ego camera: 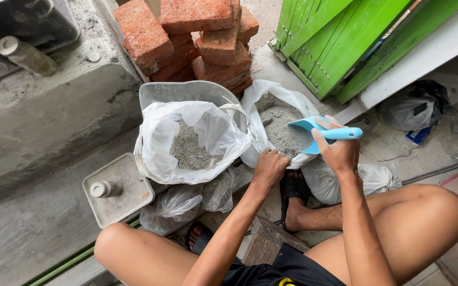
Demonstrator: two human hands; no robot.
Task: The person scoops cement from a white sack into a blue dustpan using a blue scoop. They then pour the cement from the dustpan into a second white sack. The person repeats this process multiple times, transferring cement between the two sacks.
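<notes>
My right hand (339, 151) grips the handle of a light blue plastic scoop (319, 129), whose blade dips into grey powder in a white plastic bag (271, 98) on the ground. My left hand (269, 167) clutches the near rim of that same bag. A second white bag (208, 124) holding grey powder sits just to the left, inside a grey bucket (184, 91). I am squatting, knees spread, feet in black sandals.
Red bricks (186, 32) are stacked behind the bags. Green wooden slats (340, 37) lean at upper right. A square grey tray with a small cylinder (107, 188) lies at left, near crumpled clear bags (178, 204). More bags lie at right (414, 108). A wooden block (266, 241) sits between my legs.
</notes>
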